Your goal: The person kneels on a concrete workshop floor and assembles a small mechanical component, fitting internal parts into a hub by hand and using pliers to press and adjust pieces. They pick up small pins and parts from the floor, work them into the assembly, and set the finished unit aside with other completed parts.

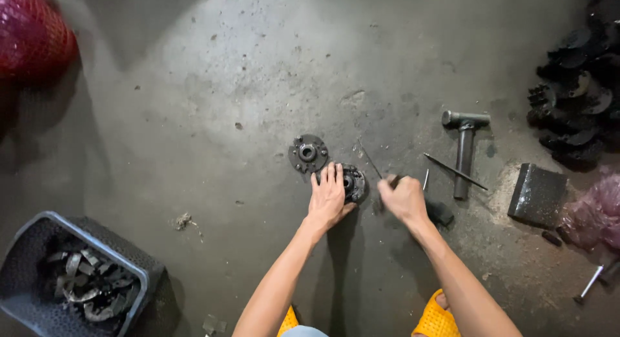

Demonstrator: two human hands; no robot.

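Both hands work at the middle of the concrete floor [213,85]. As I watch through the head camera, the left hand [329,196] lies flat with its fingers spread and straight, palm pressed on the left edge of a round dark metal hub [353,182], which looks like a way of pinning the part so it cannot slide. The right hand [403,198] is curled into a fist around a thin metal rod [371,161] whose tip points up toward eleven o'clock, just beside the hub's right edge; I cannot tell whether the rod touches the part.

A second round flange [308,153] with a ring of holes lies just at eleven o'clock from the pinned hub, apart from both hands, as if set aside within easy reach.

At two o'clock from the right hand a hammer [464,149] rests on the floor with its head away from me and handle toward me, a long slim rod [455,171] lying across the handle. Farther at three o'clock sits a dark rectangular block [537,195], and a heap of black metal parts [578,98] fills the top right corner. At eight o'clock, bottom left, a dark plastic basket [139,282] holds curved metal pieces. Yellow sandals [436,321] show at the bottom edge, so I judge that the person squats close over the work.
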